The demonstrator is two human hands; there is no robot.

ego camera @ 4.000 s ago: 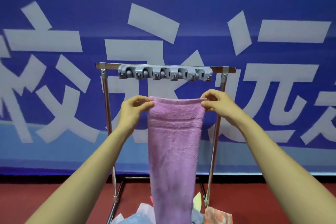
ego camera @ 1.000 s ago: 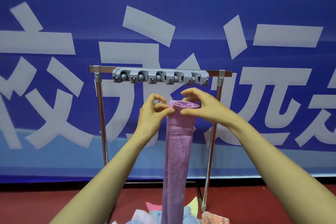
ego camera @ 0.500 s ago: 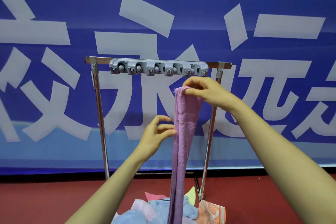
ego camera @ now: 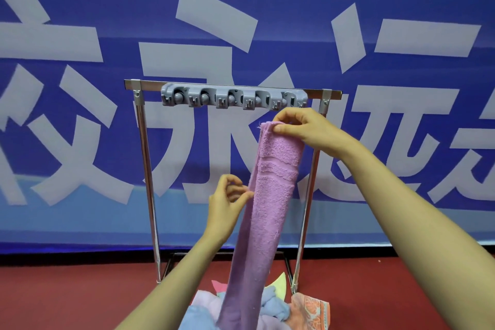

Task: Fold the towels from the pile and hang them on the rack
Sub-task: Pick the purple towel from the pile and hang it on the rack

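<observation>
Seemingly mid-fold, the right hand [ego camera: 308, 131] pinched the long purple terry towel [ego camera: 270, 195], the left hand [ego camera: 225, 209] curled at its edge, grip unclear; the grey plastic clip rack [ego camera: 233, 98] awaited.

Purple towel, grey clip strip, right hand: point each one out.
purple towel [ego camera: 270, 195]: head view, middle of the hanging length.
grey clip strip [ego camera: 233, 97]: head view, its middle section.
right hand [ego camera: 308, 128]: head view, middle of the hand.
</observation>
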